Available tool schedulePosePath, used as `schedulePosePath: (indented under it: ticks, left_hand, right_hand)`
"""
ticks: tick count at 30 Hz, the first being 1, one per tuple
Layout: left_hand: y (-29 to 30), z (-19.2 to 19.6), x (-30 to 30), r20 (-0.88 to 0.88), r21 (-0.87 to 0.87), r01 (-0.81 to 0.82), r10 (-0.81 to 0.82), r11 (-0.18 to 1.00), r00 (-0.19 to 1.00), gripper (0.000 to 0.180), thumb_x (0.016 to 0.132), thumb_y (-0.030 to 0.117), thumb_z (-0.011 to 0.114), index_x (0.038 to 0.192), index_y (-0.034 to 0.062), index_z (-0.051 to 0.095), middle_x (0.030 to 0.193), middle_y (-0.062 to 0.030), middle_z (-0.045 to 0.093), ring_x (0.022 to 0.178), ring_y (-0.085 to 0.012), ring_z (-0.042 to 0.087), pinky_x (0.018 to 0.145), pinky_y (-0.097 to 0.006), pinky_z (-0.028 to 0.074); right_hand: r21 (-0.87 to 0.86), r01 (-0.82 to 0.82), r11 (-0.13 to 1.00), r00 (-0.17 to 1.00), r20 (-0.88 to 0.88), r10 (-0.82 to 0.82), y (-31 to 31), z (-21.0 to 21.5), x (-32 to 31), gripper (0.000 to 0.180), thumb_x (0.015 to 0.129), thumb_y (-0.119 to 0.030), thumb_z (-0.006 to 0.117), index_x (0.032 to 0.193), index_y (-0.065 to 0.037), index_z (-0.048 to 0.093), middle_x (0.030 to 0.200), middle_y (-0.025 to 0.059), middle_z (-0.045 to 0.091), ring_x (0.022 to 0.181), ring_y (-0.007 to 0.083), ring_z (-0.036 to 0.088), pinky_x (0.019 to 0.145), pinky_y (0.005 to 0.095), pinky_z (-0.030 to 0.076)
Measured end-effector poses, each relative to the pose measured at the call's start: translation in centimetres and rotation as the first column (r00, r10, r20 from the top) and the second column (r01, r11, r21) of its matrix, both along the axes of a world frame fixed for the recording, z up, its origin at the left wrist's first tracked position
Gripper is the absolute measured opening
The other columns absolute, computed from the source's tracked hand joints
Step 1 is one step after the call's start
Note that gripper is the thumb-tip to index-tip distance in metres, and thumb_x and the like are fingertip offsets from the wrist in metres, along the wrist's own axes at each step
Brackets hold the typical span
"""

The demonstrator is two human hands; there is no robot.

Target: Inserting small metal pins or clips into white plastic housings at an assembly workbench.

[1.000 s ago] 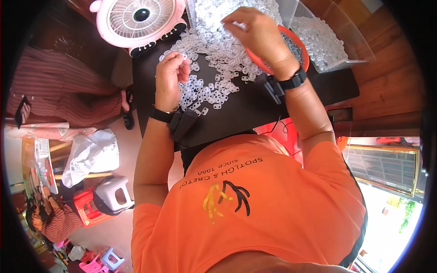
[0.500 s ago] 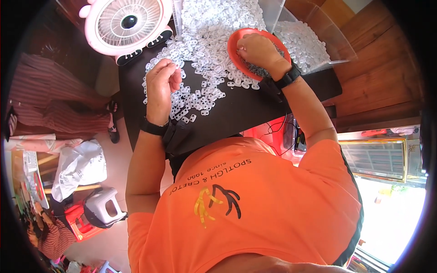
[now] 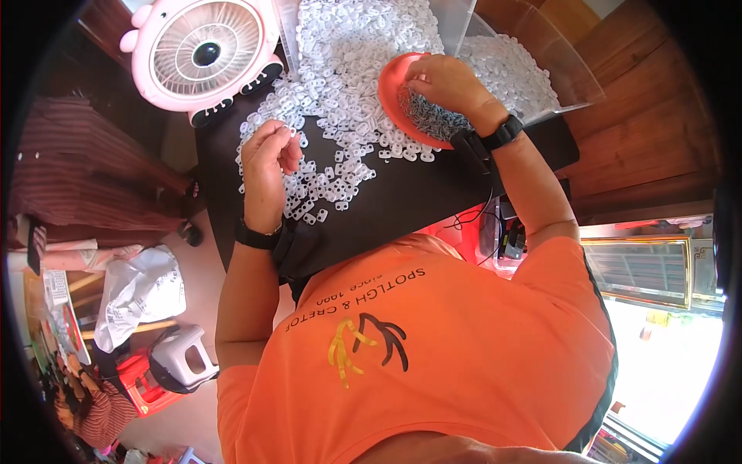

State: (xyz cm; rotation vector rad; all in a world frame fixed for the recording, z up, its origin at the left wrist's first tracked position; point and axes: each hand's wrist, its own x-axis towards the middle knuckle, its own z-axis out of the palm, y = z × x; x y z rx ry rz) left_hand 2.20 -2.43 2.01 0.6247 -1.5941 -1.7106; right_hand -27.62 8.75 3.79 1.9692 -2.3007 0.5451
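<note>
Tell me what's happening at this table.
A person in an orange shirt works at a dark table. The left hand, fingers curled, holds a small white piece beside many loose white pieces. The right hand is over a red bowl of small metal parts; whether it grips any isn't clear. A pink fan stands at the far left.

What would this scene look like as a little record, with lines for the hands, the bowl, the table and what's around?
Left hand: seems to pinch a small white piece
Right hand: over the orange bowl; any held item too small to tell
Bowl contents: small grey metal bits
Table: dark, strewn with loose white pieces
Upper left: pink fan
Right of bowl: clear bin of white pieces
</note>
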Motion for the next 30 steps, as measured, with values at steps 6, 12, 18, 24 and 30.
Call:
schedulePosePath:
  ticks: [6,12,18,24,30]
  left_hand:
    - [0.1,0.1,-0.1,0.002,0.012,-0.01,0.01,1.0,1.0,0.022,0.087,0.018,0.048,0.072,0.0042,0.055,0.06,-0.0009,0.052,0.051,-0.0072,0.044,0.048,-0.021,0.033]
    - [-0.2,-0.1,-0.1,0.031,0.005,-0.008,0.008,1.0,0.999,0.022,0.087,0.018,0.048,0.072,0.0042,0.056,0.06,-0.0008,0.052,0.051,-0.0071,0.044,0.048,-0.021,0.033]
    - [-0.3,-0.3,0.0,0.062,-0.034,0.003,-0.001,0.999,0.998,0.023,0.089,0.018,0.046,0.071,0.0052,0.053,0.06,-0.0013,0.051,0.051,-0.0075,0.045,0.048,-0.022,0.034]
    - [0.1,0.3,-0.1,0.057,0.062,-0.017,0.014,0.998,0.998,0.023,0.086,0.019,0.048,0.071,0.0037,0.055,0.059,-0.0018,0.053,0.05,-0.0079,0.047,0.047,-0.021,0.034]
    - [0.0,0.4,0.3,0.031,0.067,-0.021,0.019,0.998,0.999,0.024,0.086,0.021,0.048,0.07,0.0046,0.054,0.059,-0.0016,0.053,0.049,-0.0077,0.045,0.048,-0.021,0.034]
  right_hand:
    - [-0.016,-0.091,0.996,0.988,-0.126,0.088,-1.3,-0.9,-0.5,0.016,0.08,-0.023,0.059,0.085,-0.009,0.066,0.078,0.0104,0.063,0.078,0.0315,0.061,0.071,0.0423,0.048]
    - [0.105,-0.051,0.993,0.971,-0.226,0.074,-2.0,-1.2,-0.6,0.014,0.078,-0.021,0.056,0.079,-0.009,0.064,0.078,0.0126,0.063,0.076,0.0324,0.06,0.069,0.0441,0.048]
    - [0.131,-0.069,0.989,0.945,-0.31,0.107,-2.9,-2.4,-0.9,0.012,0.078,-0.015,0.053,0.075,-0.006,0.058,0.076,0.0158,0.061,0.075,0.0346,0.06,0.066,0.0463,0.048]
    - [0.117,-0.096,0.988,0.993,-0.064,0.104,-2.5,-1.3,-0.3,0.013,0.077,-0.016,0.056,0.073,-0.004,0.055,0.076,0.0164,0.06,0.075,0.0352,0.058,0.066,0.045,0.045]
    - [0.14,0.031,0.99,0.999,-0.018,-0.029,-1.7,1.1,1.2,0.023,0.082,-0.025,0.056,0.075,-0.003,0.058,0.078,0.0181,0.062,0.076,0.0375,0.059,0.068,0.0466,0.045]
